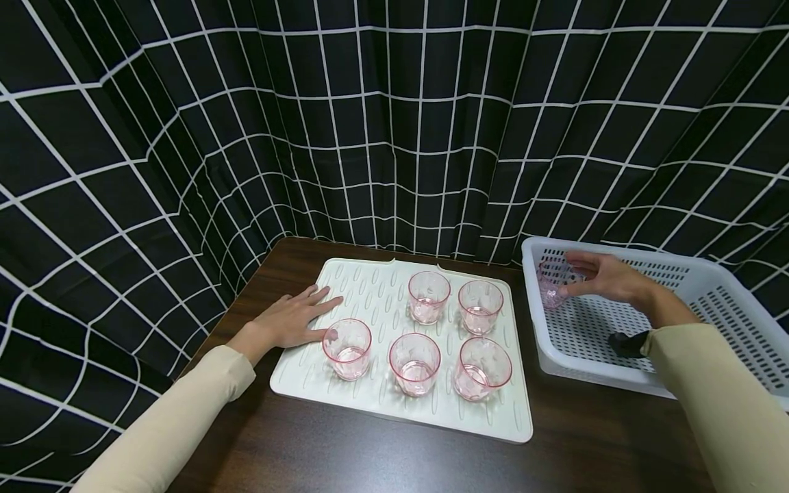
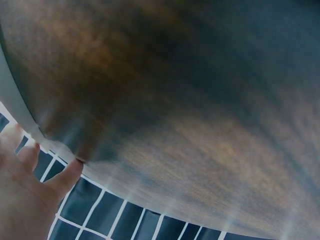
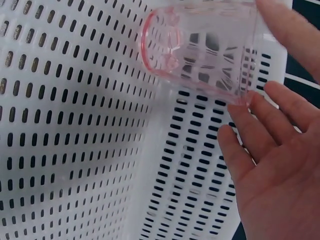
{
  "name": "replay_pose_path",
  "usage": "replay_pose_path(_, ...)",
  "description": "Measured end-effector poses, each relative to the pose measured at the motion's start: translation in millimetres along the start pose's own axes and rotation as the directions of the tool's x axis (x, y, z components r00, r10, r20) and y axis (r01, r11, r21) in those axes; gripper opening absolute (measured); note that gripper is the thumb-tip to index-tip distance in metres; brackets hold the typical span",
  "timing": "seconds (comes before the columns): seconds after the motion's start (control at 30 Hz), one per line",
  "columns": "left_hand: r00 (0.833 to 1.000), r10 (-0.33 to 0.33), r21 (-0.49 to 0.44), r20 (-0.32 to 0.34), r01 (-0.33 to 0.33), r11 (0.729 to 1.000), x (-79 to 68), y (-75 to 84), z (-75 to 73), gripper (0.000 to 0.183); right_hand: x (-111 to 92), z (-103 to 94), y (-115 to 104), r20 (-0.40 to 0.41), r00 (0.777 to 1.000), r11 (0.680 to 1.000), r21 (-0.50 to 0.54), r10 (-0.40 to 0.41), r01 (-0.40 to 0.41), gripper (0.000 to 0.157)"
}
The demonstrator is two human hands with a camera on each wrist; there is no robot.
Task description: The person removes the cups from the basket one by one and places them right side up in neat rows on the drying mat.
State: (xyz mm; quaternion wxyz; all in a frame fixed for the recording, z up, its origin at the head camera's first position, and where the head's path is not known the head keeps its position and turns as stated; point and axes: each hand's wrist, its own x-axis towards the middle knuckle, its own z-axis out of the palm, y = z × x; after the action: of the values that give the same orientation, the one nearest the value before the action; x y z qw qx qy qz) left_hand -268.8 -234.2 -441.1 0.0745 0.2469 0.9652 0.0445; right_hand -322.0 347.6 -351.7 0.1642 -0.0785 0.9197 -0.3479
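My right hand (image 1: 607, 277) reaches into the white basket and pinches a clear pink-rimmed glass (image 3: 205, 52) near its base, between thumb and fingertips. In the right wrist view the glass lies sideways, its rim turned away from the palm. My left hand (image 1: 292, 318) rests flat with spread fingers on the left edge of a white ribbed mat (image 1: 376, 294). Its thumb is right at a pink-rimmed glass (image 1: 348, 350) standing upright there. Several matching glasses stand upright on the mat: two in the back row, others in front, including a middle glass (image 1: 415, 366).
The perforated white basket (image 1: 718, 274) stands to the right of the mat on a dark wooden table (image 1: 370, 452). A black strap (image 1: 625, 344) shows at my right wrist. Black curtain (image 1: 394, 123) with a white grid surrounds the back and left.
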Motion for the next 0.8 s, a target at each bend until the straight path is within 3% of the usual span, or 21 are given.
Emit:
replay_pose_path(0.37,1.000,-0.002,0.013,0.004,0.002,1.000,2.0,0.9,-0.2,0.085,7,2.5,3,-0.020,1.000,0.999,-0.036,0.002,-0.003,0.091)
replay_pose_path(0.5,1.000,-0.004,0.009,0.009,0.004,1.000,1.9,0.8,0.2,0.084,6,1.7,2,-0.070,0.997,0.994,-0.110,-0.016,0.008,0.092)
replay_pose_path(0.8,1.000,0.000,0.000,0.008,0.000,1.000,0.2,3.2,-2.9,0.085,-10,-20.5,-31,-0.086,0.995,0.983,-0.182,-0.051,0.034,0.089)
